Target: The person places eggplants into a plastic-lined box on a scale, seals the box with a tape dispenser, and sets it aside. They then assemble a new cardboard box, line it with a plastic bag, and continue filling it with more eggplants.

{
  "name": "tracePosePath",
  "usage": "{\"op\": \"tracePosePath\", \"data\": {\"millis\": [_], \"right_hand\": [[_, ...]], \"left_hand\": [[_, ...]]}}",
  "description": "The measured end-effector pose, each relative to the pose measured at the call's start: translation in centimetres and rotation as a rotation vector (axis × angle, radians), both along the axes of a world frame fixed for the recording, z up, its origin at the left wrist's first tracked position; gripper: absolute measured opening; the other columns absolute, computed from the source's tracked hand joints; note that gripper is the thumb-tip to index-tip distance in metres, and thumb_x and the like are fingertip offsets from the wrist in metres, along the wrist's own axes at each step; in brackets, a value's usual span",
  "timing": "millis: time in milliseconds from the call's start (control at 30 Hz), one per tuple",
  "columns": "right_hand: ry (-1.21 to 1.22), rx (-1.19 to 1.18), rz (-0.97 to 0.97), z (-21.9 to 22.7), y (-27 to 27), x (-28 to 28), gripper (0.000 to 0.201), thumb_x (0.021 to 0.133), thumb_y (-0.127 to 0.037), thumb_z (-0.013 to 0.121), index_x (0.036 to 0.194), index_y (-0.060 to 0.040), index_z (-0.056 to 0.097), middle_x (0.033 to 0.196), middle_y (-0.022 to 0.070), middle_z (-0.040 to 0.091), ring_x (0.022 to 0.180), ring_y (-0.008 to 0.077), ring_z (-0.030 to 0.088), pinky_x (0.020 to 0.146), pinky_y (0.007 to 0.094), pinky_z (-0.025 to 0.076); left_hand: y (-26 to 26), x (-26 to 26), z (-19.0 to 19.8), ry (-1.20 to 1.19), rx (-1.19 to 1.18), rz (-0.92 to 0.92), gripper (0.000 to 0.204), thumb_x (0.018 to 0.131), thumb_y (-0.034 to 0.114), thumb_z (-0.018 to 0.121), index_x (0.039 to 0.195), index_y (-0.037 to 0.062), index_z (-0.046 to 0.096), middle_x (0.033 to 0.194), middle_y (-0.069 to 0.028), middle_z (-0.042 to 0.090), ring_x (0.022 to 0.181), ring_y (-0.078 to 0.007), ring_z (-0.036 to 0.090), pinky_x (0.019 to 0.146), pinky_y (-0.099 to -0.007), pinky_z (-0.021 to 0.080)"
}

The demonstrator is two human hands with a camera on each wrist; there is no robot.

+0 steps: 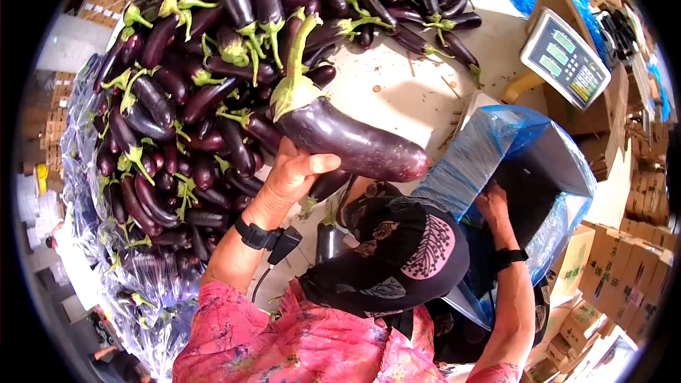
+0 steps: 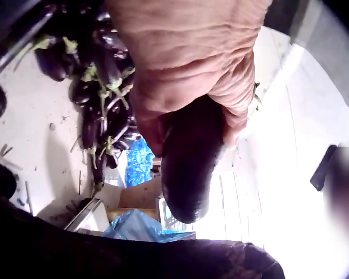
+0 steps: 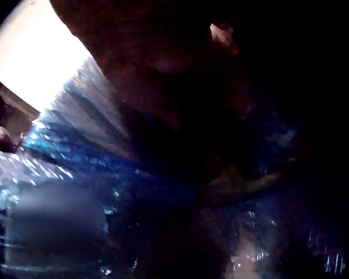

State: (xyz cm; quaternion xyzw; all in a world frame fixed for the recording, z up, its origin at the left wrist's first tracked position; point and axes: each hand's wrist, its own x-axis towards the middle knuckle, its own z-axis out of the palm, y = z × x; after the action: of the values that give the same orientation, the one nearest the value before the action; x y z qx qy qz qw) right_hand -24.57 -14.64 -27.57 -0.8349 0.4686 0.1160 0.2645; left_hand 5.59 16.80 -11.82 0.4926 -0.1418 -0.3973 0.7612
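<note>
A large dark purple eggplant point(image 1: 347, 135) with a long green stem lies across my raised left hand point(image 1: 289, 179) in the head view. Thumb and fingers grip its body from both sides in the left wrist view, where the eggplant point(image 2: 192, 163) points away from the palm. My right hand point(image 1: 492, 204) reaches down inside a box lined with blue plastic film point(image 1: 464, 152). Deep shadow covers that hand in the right wrist view; a dim greenish strip point(image 3: 247, 185) shows below it, and I cannot tell what its fingers hold.
A big heap of eggplants point(image 1: 206, 99) covers the left and back of the white table point(image 1: 386, 89). A digital scale display point(image 1: 565, 58) stands behind the box. Stacked cartons point(image 1: 631, 269) fill the right side. A person's head in a dark patterned cap point(image 1: 383, 255) blocks the near middle.
</note>
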Motion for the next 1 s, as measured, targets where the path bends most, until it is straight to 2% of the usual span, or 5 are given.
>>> {"op": "tracePosePath", "data": {"millis": [133,233,400,667,1000], "right_hand": [[-0.220,0.431,-0.088,12.1,-0.6,3.0,0.048,0.091,-0.041,0.066,0.104,0.0049,0.067,0.089,0.0213,0.072,0.082,0.0276,0.072,0.072,0.0382,0.056],[-0.438,0.815,-0.261,22.3,2.6,5.1,0.060,0.097,-0.054,0.057,0.113,0.0033,0.067,0.095,0.0120,0.072,0.087,0.0184,0.069,0.075,0.0319,0.055],[-1.102,1.283,-0.316,26.4,8.1,6.0,0.070,0.096,-0.049,0.064,0.140,0.0030,0.047,0.122,0.0110,0.064,0.109,0.0170,0.063,0.092,0.0311,0.052],[-1.084,1.209,-0.341,24.8,6.1,2.5,0.057,0.093,-0.030,0.070,0.137,0.0025,0.051,0.121,0.0084,0.065,0.110,0.0163,0.063,0.097,0.0317,0.050],[-1.093,1.069,-0.412,24.1,6.8,-0.1,0.073,0.084,-0.037,0.079,0.139,0.0012,0.048,0.120,0.0071,0.063,0.111,0.0149,0.060,0.098,0.0308,0.047]], "left_hand": [[-3.6,0.3,3.0,-0.504,0.149,-0.105,0.072,0.073,0.007,0.084,0.136,0.0005,0.050,0.127,-0.0132,0.061,0.109,-0.0195,0.063,0.097,-0.0338,0.050],[-7.9,-0.2,4.1,-1.004,-0.129,-0.077,0.071,0.071,0.013,0.087,0.132,0.0053,0.052,0.134,-0.0173,0.055,0.123,-0.0305,0.055,0.105,-0.0415,0.044],[-14.3,-3.8,7.0,-1.525,-0.568,-0.282,0.052,0.080,0.000,0.073,0.128,0.0122,0.060,0.142,-0.0212,0.049,0.134,-0.0425,0.048,0.110,-0.0482,0.043],[-13.2,-3.8,7.4,-0.656,0.023,-0.605,0.057,0.091,-0.005,0.054,0.147,0.0032,0.044,0.129,-0.0159,0.064,0.120,-0.0236,0.063,0.104,-0.0374,0.049],[-8.8,-1.5,0.1,-0.289,0.233,-0.523,0.044,0.095,0.010,0.061,0.137,0.0022,0.054,0.114,-0.0121,0.069,0.104,-0.0185,0.068,0.092,-0.0313,0.053]]}}
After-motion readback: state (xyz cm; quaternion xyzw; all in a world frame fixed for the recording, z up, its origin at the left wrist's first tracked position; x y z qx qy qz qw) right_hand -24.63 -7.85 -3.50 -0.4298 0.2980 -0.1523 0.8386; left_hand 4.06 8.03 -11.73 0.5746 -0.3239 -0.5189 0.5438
